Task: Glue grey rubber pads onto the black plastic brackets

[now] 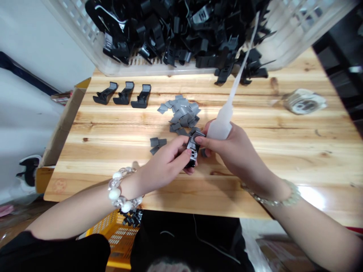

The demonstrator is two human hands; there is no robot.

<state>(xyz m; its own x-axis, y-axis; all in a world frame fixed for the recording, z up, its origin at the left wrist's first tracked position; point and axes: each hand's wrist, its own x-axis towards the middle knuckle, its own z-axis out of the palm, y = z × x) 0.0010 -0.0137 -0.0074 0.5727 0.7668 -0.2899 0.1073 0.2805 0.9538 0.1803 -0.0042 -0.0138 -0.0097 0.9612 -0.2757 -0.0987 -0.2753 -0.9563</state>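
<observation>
My left hand is closed on a black plastic bracket just above the table's near half. In my right hand is a white squeeze bottle, its long thin nozzle pointing up and away from me. The right thumb presses on the upper end of the same bracket. Just beyond the hands lies a loose pile of grey pads. A few more grey pads rest left of the bracket. Three similar black brackets stand in a row at the back left.
A white plastic crate heaped with black brackets spans the far side of the wooden table. A roll of clear tape sits on the right. Below the near edge is a yellow basket with small black parts.
</observation>
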